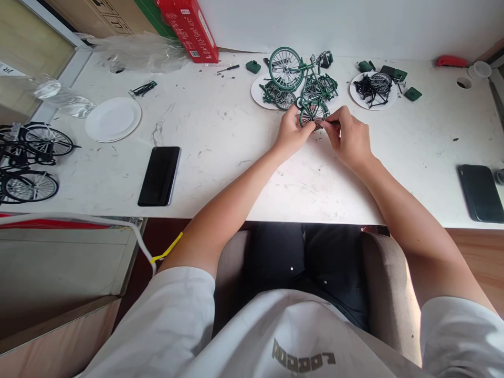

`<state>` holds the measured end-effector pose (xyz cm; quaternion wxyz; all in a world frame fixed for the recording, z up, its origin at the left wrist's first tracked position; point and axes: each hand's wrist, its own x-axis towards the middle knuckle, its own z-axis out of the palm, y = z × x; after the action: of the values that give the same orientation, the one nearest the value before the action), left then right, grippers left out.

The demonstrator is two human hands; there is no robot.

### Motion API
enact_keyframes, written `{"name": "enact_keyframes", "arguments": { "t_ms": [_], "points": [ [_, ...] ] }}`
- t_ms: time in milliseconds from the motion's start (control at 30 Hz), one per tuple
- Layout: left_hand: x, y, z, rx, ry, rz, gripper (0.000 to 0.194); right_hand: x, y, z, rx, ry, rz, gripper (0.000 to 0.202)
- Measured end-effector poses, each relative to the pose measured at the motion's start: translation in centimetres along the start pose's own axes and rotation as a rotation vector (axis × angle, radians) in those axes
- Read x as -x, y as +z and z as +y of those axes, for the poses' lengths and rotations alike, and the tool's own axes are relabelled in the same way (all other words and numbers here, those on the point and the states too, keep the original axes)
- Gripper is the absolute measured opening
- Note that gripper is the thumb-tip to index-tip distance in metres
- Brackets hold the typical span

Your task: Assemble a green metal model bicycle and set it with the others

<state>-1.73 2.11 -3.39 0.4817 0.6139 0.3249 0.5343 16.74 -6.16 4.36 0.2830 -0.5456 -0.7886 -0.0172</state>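
Note:
A green model bicycle point(286, 67) with thin spoked wheels stands at the middle back of the table, one wheel toward me. My left hand point(292, 128) is closed on its near wheel, thumb and fingers around the rim. Close by on the right, my right hand point(348, 134) pinches a thin dark tool, perhaps a small screwdriver, whose tip points at that wheel. The exact contact is too small to make out. Under and behind the bicycle, a white plate point(258, 95) bears more green bicycle parts.
Another plate point(388, 105) with black bicycle parts lies at right, near green pieces point(412, 94). Black model bicycles point(35, 184), a phone point(159, 176) and stacked white plates point(113, 119) are at left. A second phone point(481, 192) lies far right; a red box point(191, 31) stands behind.

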Motion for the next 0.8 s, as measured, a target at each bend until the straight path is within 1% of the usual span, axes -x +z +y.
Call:
{"name": "enact_keyframes", "arguments": {
  "t_ms": [167,267,400,533,667,800],
  "points": [
    [0.1,-0.1,0.8,0.062,-0.042,-0.014,0.035,0.0,-0.3,-0.2,-0.008,0.008,0.003,0.061],
    [-0.1,-0.3,0.5,0.067,-0.053,-0.035,0.036,0.0,-0.4,-0.2,-0.009,0.008,0.002,0.06],
    [-0.2,-0.5,-0.3,0.068,-0.043,-0.03,0.034,0.0,-0.2,0.0,-0.022,0.002,-0.002,0.057],
    [0.0,-0.4,-0.1,0.114,-0.075,0.007,0.033,0.0,0.0,0.2,-0.046,-0.024,0.017,0.055],
    [0.1,-0.3,0.3,0.138,-0.096,0.001,0.03,0.0,0.0,0.1,-0.048,-0.04,0.028,0.048],
    [0.0,-0.3,-0.1,0.157,-0.075,-0.015,0.031,0.2,-0.4,-0.4,-0.042,-0.042,0.023,0.039]
  ]
}}
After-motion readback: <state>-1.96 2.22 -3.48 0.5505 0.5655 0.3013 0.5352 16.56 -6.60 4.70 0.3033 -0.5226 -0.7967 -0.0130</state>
